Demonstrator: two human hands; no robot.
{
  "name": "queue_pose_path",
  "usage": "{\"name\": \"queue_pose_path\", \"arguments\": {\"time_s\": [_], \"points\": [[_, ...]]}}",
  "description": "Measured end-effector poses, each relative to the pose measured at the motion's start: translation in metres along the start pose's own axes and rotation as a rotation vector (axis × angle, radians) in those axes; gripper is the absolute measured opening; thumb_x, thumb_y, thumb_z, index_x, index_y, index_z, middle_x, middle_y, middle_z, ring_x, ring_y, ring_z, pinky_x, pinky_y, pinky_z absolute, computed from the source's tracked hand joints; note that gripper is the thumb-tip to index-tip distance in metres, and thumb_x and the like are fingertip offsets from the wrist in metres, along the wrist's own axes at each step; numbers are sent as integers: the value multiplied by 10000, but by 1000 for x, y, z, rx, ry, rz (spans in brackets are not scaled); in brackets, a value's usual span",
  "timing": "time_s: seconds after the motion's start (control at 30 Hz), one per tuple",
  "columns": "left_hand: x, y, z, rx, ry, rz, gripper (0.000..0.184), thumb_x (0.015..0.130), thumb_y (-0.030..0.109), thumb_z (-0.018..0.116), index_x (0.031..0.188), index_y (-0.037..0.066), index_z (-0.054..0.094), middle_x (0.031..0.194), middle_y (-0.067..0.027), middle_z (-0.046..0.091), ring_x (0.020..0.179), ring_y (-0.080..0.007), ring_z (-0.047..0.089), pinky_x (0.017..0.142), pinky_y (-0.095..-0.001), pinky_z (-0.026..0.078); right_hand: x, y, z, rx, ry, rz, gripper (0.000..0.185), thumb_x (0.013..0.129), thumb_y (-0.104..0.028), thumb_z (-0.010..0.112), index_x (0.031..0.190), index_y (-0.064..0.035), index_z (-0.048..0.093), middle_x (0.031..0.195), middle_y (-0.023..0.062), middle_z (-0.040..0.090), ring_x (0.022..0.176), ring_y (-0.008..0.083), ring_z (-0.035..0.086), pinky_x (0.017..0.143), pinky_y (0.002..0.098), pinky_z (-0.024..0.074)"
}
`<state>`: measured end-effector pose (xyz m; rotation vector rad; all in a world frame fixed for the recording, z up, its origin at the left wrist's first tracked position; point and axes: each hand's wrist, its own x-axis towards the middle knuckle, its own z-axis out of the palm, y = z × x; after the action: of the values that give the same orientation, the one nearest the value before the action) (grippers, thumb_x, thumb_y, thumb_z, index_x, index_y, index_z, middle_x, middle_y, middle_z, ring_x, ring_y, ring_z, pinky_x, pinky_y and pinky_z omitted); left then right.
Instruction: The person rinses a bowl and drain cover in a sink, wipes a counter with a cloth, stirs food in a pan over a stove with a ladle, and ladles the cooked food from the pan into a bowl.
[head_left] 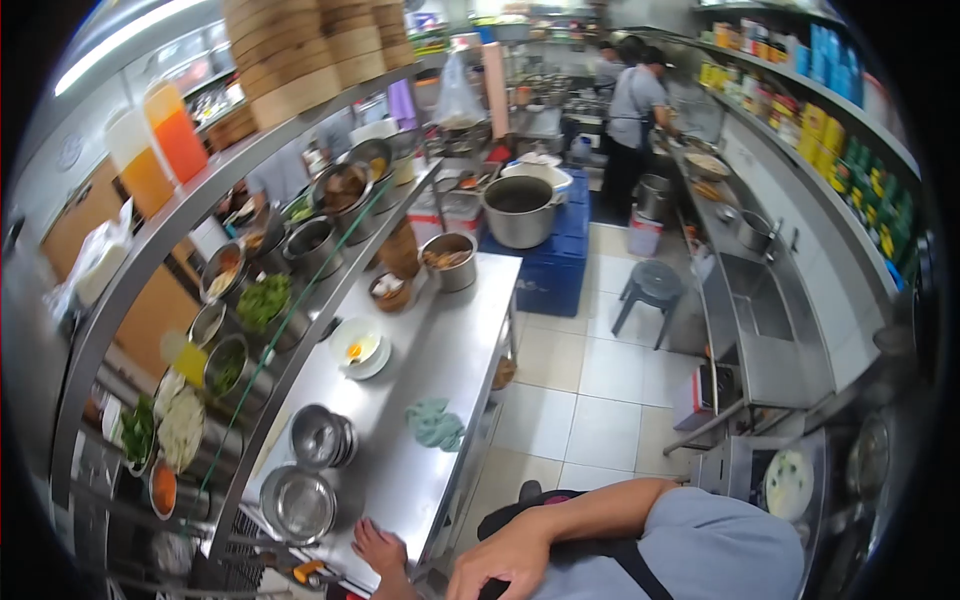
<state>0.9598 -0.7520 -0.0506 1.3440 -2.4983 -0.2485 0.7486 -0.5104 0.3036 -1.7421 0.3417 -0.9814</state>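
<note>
My left hand (380,547) lies open on the steel worktable (400,480), fingers apart, holding nothing. To its left stands a wide steel bowl (298,503), and behind that is a stack of smaller steel bowls (318,437). An orange-and-black handle (309,571) shows at the table's near left edge. My right hand (505,563) is bent across in front of my body at the bottom edge. Its fingers curl downward beside something black, and what they hold, if anything, is hidden. A crumpled green cloth (435,425) rests farther up the table.
A white bowl with egg yolk (358,352) and a steel pot (450,262) stand farther back. Left, a shelf holds ingredient containers (265,302). A large pot (519,210) sits by a blue box (545,280). A stool (655,287) stands in the aisle; a co-worker (637,115) is beyond.
</note>
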Motion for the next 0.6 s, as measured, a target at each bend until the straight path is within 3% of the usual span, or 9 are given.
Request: {"name": "queue_pose_path", "arguments": {"time_s": [0.37, 0.6], "points": [[-4, -4, 3, 77, -22, 42, 566, 911, 231, 485, 1446, 52, 453, 1527, -178, 427, 1446, -339, 361, 1176, -593, 227, -10, 0, 6, 85, 38, -9, 386, 996, -274, 649, 1148, 80, 672, 1140, 248, 685, 1051, 378, 658, 915, 439, 503], [-7, 11, -8, 59, -37, 46, 555, 932, 240, 460, 1454, 54, 445, 1533, -179, 420, 1448, -346, 358, 1173, -591, 234, -45, 28, 19, -74, 134, 104, 443, 1022, -286, 605, 1248, 95, 611, 1221, 265, 654, 1127, 384, 625, 966, 451, 479]]}}
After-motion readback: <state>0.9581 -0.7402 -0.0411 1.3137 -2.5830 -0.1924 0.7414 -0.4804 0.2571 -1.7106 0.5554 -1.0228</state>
